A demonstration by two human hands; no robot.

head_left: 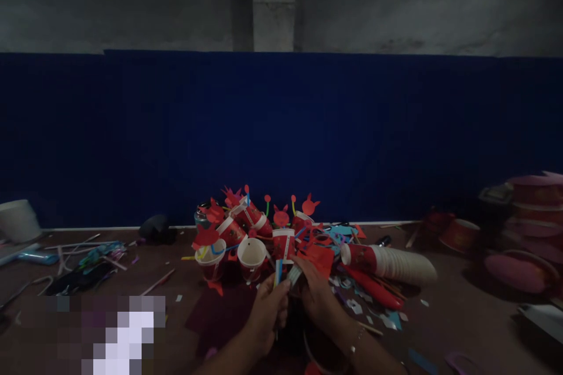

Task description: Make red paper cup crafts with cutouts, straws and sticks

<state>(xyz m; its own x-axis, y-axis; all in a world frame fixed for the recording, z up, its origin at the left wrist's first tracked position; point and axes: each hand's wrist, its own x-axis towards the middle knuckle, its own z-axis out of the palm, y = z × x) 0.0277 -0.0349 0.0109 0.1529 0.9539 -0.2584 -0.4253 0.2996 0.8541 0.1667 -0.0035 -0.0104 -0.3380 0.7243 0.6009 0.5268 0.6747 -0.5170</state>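
My left hand [267,310] is closed in a pinch around a thin blue and white straw [278,272] that stands upright. My right hand [314,293] is close beside it, fingers curled on a small pale roll [294,275] next to the straw; what it is I cannot make out. Just beyond both hands lies a heap of red paper cups [250,240] with red paper ears and coloured straws stuck on. One cup [251,256] lies tipped with its white inside facing me.
A sleeve of stacked paper cups [391,262] lies on its side to the right. Paper scraps, straws and a dark case [74,278] litter the brown table. Red and pink bowls [523,269] crowd the far right. A blue panel [281,135] backs the table.
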